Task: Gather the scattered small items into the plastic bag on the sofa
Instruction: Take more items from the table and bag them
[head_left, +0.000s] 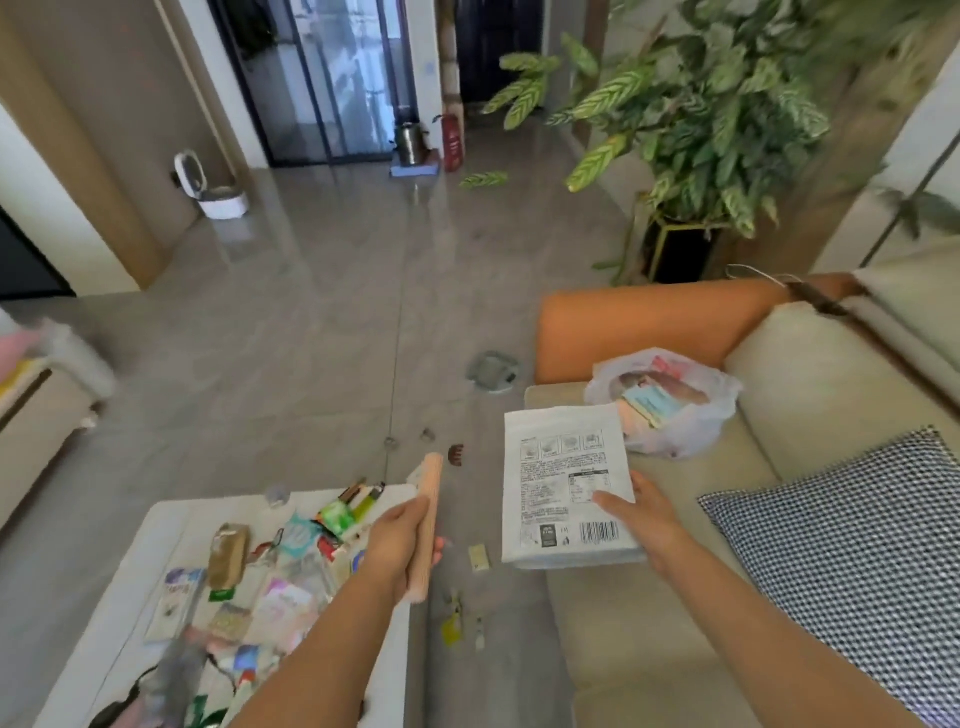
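Observation:
A translucent plastic bag lies open on the beige sofa near its orange armrest, with packets inside. My right hand holds a flat white printed pouch by its lower right corner, just in front of the bag. My left hand grips a long peach-coloured roll upright over the gap between table and sofa. Several small packets and sachets lie scattered on the white low table at lower left.
On the floor between table and sofa lie a small beige packet, yellow bits and a brown hair clip. A checked cushion sits on the sofa at right. A potted plant stands behind the armrest.

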